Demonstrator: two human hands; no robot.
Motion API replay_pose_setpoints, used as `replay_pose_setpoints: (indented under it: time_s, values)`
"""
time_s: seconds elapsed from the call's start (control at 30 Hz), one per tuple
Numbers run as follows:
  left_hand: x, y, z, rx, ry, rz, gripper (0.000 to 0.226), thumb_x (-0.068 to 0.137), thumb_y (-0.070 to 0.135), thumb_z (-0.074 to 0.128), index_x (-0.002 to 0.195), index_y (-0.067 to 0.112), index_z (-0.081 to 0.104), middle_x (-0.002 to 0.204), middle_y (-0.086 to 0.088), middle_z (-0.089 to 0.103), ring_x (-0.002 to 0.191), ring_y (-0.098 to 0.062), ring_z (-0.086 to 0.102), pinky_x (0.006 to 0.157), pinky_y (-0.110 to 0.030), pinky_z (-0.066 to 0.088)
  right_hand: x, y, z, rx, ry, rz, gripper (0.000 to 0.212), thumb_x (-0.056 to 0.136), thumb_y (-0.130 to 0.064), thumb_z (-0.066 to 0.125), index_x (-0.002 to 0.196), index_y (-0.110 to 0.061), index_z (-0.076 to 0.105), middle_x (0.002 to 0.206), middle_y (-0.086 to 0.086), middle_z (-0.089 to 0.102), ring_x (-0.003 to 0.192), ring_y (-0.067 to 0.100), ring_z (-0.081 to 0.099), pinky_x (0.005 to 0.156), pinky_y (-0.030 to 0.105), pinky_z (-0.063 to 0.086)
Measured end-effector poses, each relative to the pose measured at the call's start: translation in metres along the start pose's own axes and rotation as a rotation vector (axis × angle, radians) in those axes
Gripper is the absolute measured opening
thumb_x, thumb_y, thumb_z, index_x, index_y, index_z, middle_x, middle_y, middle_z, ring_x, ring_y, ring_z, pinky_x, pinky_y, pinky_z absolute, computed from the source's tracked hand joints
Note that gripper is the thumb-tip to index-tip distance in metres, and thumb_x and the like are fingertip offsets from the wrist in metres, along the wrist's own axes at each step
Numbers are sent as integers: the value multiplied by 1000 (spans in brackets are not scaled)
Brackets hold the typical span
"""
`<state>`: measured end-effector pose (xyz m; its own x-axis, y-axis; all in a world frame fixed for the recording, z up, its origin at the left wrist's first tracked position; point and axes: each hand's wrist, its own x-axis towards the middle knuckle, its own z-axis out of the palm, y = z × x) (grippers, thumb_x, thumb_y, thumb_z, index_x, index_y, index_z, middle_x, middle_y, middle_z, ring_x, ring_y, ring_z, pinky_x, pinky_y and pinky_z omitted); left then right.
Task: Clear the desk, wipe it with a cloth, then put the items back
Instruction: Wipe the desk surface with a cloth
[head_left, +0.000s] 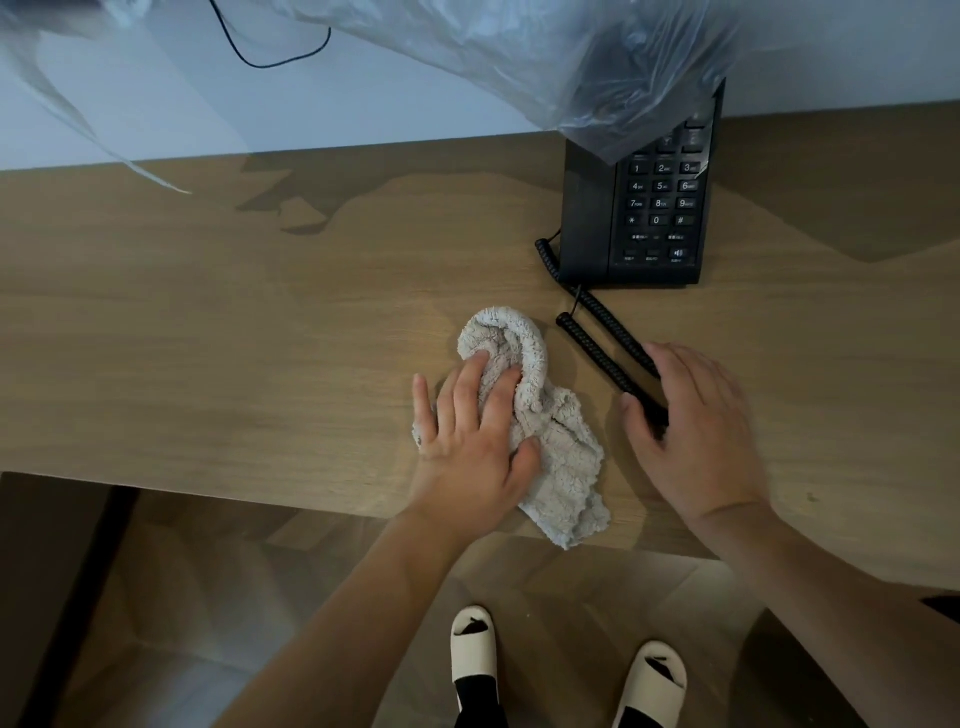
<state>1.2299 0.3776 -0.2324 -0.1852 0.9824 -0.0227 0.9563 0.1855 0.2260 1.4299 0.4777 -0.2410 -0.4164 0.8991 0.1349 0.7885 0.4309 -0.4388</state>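
Note:
A crumpled grey cloth (545, 415) lies on the wooden desk (208, 338) near its front edge. My left hand (467, 441) lies flat on the cloth's left part, fingers spread and pressing down. A black desk phone (639, 218) stands at the back right, its handset in the cradle. Its coiled cord (597, 343) loops toward me. My right hand (696, 431) rests over the near end of that loop with fairly straight fingers, the cord passing between thumb and forefinger. The cord's end is hidden under the hand.
A clear plastic bag (597, 62) hangs over the top of the phone from the back. A thin black cable (270, 62) runs along the white wall. My feet in white slippers (472, 649) stand on the floor below the desk's front edge.

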Motion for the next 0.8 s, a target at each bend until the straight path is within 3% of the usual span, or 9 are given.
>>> replay_pose_setpoints:
  time_s: [0.13, 0.3, 0.5, 0.8]
  values:
    - [10, 20, 4, -23, 10, -73, 69, 95, 52, 34, 154, 17, 29, 162, -15, 18, 149, -34, 18, 119, -56, -17, 0, -3, -4, 55, -9, 6, 55, 99, -42, 36, 142, -8, 45, 140, 10, 53, 132, 24, 45, 114, 45, 34]
    - [36, 49, 11, -62, 34, -97, 72, 95, 51, 33, 157, 20, 16, 164, -16, 12, 151, -34, 12, 121, -56, -13, -1, -5, -3, 73, 4, 20, 57, 100, -43, 34, 143, -6, 44, 141, 13, 52, 132, 26, 44, 115, 45, 33]
    - [40, 54, 19, -78, 122, -103, 71, 93, 50, 39, 155, 18, 26, 162, -17, 23, 149, -33, 22, 124, -57, 3, 1, -5, -2, 72, -6, 23, 58, 100, -42, 34, 144, -6, 43, 145, 12, 50, 135, 25, 43, 118, 43, 29]
    - [40, 54, 20, -109, 129, -121, 70, 93, 50, 42, 155, 20, 29, 163, -14, 23, 150, -32, 21, 125, -56, 1, 2, -5, -4, 70, -44, 32, 57, 100, -39, 36, 147, -7, 39, 148, 11, 46, 139, 24, 38, 118, 45, 29]
